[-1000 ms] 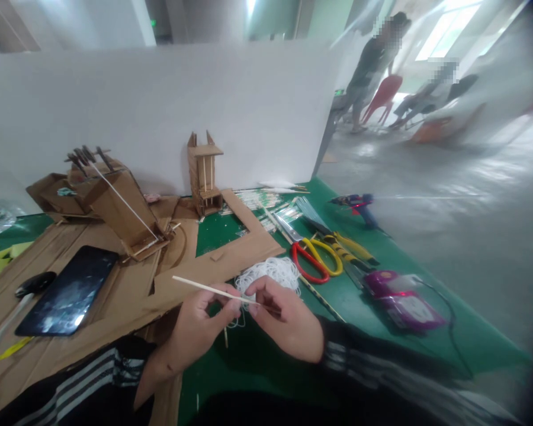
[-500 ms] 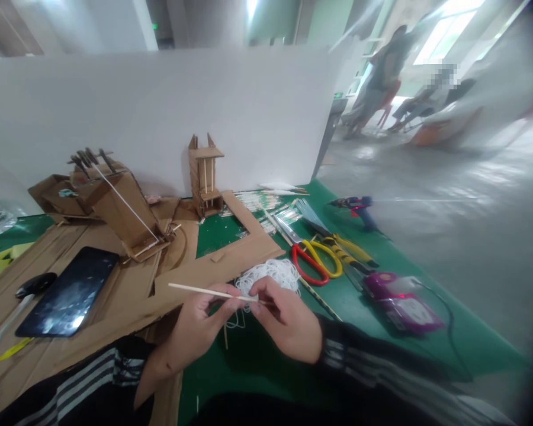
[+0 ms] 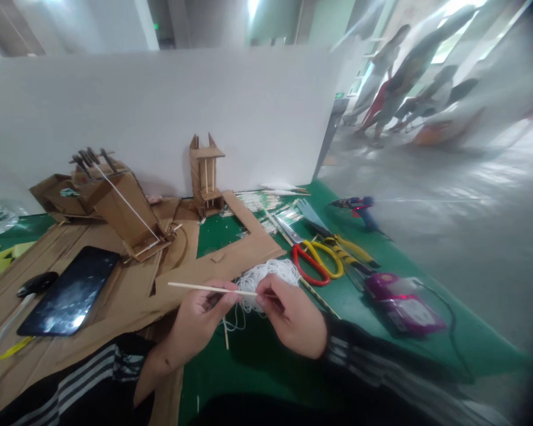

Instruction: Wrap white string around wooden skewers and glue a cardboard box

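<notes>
Draws the right hand slightly away from the left hand, pinching with both, toward its right end, a thin stick running crosswise, nearly level, before the white string.

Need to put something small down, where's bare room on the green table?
One patch lies between the scissors, purple device and your right sleeve; another, nearest you, between that sleeve and the cardboard. Crowded: left side; far middle, with loose sticks.

Thin, pale wood stick pinched between fingers of left hand and right hand. Straight, nearly level, one end poked out past left hand. Held above green counter.
</notes>
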`<act>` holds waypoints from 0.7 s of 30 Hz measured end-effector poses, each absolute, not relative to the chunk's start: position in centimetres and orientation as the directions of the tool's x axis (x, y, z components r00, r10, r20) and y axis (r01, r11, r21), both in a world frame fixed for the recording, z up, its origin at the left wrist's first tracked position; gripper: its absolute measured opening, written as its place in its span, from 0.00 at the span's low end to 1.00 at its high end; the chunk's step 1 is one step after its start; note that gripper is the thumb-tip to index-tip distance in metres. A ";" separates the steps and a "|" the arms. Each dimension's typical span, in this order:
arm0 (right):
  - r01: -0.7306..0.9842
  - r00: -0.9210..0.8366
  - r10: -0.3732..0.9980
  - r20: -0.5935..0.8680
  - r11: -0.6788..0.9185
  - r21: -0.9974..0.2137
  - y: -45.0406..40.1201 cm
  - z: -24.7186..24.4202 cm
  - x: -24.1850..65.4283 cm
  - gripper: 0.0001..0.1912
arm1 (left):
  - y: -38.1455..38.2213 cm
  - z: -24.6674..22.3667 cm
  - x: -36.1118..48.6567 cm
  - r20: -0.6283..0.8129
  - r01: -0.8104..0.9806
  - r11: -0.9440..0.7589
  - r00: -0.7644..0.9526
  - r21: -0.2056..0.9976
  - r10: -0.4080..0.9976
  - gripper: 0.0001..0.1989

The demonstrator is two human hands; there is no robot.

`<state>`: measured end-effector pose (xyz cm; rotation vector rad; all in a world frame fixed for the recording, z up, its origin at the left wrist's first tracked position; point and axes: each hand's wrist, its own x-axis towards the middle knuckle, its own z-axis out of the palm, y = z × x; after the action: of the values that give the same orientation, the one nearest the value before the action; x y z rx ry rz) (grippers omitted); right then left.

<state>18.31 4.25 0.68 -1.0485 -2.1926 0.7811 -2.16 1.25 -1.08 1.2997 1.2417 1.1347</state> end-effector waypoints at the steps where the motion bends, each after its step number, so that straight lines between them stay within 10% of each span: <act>1: 0.483 -0.533 0.808 0.252 0.535 -0.693 4.3 0.7 18.4 0.08 | 1.3 -1.1 -2.2 -0.005 0.077 0.001 0.042 0.997 0.999 0.11; 21: 0.478 -0.495 0.822 0.283 0.529 -0.701 4.5 0.8 18.6 0.07 | 1.6 -1.0 -2.3 -0.038 -0.024 0.037 -0.011 0.999 0.999 0.13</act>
<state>18.58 4.50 0.79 -1.0493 -2.1635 0.7377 -2.35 1.57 -0.97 1.1585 1.2177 1.2013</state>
